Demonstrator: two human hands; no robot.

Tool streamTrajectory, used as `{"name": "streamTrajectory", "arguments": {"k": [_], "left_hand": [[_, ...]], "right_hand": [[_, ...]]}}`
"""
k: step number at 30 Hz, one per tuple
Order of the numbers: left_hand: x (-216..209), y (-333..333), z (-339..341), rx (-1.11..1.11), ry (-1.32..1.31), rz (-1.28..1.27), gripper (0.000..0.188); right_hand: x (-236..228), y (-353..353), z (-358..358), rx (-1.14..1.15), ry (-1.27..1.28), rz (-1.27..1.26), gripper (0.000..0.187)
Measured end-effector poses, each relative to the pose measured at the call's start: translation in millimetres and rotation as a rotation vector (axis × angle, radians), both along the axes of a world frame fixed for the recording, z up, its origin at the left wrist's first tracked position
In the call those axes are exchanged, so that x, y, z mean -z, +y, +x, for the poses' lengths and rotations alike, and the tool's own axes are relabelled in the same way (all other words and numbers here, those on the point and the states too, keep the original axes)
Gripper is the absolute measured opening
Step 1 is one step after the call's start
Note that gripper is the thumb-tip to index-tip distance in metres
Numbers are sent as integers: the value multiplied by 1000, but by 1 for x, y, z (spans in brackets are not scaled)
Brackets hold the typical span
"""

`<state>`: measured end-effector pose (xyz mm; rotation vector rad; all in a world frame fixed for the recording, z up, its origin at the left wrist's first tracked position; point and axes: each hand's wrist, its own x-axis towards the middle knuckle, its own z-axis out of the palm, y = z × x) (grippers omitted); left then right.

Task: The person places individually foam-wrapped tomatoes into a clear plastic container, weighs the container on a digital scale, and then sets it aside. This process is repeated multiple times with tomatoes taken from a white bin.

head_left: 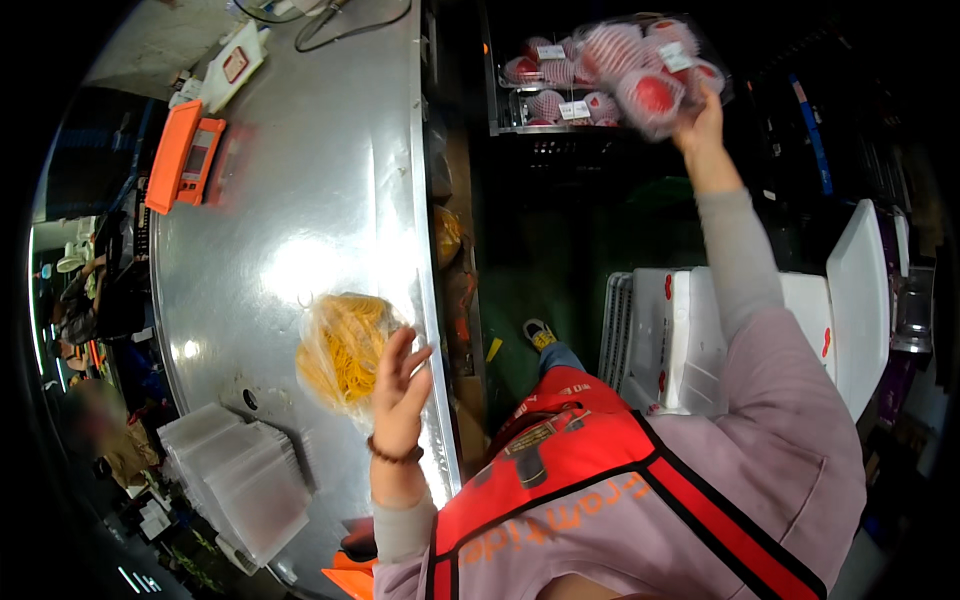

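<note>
A shiny metal table point(270, 210) spans seven to nearly twelve o'clock. On it, an orange scale point(172, 157) sits at ten, and clear plastic trays point(235, 475) are stacked at eight. White boxes point(650, 320) stand near three, a white panel point(861, 310) farther out; a narrow blue strip point(811, 135) shows at two.
</note>
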<state>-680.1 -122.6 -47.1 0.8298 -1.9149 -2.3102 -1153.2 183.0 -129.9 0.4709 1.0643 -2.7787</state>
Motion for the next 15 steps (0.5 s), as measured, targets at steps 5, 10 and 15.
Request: {"name": "streamTrajectory", "arguments": {"k": [5, 10, 15], "left_hand": [[-2, -31, 67, -400, -315, -71, 45], [-12, -38, 66, -459, -356, -157, 43], [-4, -19, 70, -508, -334, -156, 44]], "right_hand": [[106, 42, -147, 234, 52, 88, 44], [186, 76, -202, -23, 132, 601, 52], [184, 40, -191, -62, 69, 729, 43]]}}
